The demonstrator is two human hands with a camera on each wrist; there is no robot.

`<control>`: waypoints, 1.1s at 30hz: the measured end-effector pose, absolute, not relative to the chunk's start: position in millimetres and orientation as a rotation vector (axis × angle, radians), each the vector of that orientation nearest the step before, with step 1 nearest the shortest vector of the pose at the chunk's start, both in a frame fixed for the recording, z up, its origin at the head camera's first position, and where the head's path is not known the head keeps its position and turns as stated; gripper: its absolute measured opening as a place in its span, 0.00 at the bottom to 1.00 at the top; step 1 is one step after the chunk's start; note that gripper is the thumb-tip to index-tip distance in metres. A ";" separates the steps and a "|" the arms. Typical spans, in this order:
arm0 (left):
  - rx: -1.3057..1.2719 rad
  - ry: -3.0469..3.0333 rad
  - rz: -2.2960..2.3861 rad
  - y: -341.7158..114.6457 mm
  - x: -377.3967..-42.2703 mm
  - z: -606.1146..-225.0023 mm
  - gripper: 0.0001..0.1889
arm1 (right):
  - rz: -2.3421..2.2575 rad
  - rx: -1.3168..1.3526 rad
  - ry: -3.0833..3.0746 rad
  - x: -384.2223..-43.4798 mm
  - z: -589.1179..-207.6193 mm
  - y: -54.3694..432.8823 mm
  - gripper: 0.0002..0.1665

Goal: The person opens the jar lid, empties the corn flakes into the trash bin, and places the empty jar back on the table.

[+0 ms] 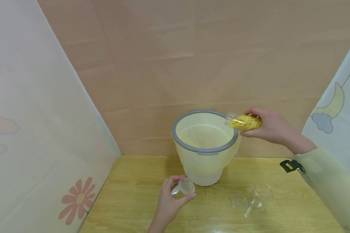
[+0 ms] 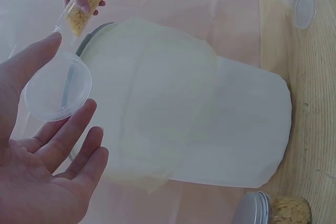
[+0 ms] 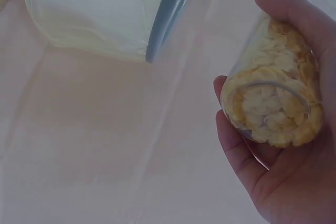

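Observation:
My right hand (image 1: 272, 127) grips a clear plastic jar of yellow flakes (image 1: 246, 123), tilted so its uncapped mouth lies at the right rim of a white waste bin (image 1: 204, 178). The flakes fill most of the jar, and its base faces the camera in the right wrist view. Low in front of the bin, my left hand (image 1: 168, 201) holds a clear round lid (image 1: 187, 186) by its edge between thumb and fingers. Beside that hand is another jar with a silver lid (image 2: 253, 209), partly hidden in the head view; it contains yellow flakes (image 2: 290, 212).
A pale translucent liner (image 1: 182, 158) hangs over the bin, held by a grey rim ring (image 1: 208, 150). On the wooden table (image 1: 134, 181), a clear container (image 1: 263, 194) and a clear lid (image 1: 239, 202) lie at right. Brown sheeting (image 1: 145, 81) stands behind; patterned sheets flank both sides.

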State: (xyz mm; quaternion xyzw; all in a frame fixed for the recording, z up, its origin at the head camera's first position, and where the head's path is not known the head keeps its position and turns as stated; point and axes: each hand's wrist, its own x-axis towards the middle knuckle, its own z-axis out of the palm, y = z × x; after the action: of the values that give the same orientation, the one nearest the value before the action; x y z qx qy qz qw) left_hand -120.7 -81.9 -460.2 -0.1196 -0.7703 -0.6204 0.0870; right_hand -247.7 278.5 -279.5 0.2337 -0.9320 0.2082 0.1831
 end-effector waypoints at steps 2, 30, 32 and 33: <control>-0.353 -2.292 -1.853 -81.2 -121.3 -460.2 0.28 | 0.577 0.657 -2.646 -250.1 -280.6 278.5 0.31; -0.338 -2.316 -1.861 -78.1 -121.6 -459.9 0.28 | 0.537 0.771 -2.725 -259.5 -297.2 267.9 0.28; -0.340 -2.318 -1.860 -77.9 -121.6 -460.2 0.28 | 0.532 0.769 -2.734 -259.7 -296.5 267.7 0.28; -0.342 -2.319 -1.860 -77.7 -121.7 -460.3 0.28 | 0.531 0.767 -2.739 -259.8 -296.3 267.6 0.28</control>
State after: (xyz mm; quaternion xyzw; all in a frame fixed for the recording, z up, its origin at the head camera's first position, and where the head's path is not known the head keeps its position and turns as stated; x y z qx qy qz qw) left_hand -121.7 -77.7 -460.3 -0.1139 -0.7729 -0.6198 0.0744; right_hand -259.8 267.6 -296.3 0.2631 -0.9393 0.1820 0.1239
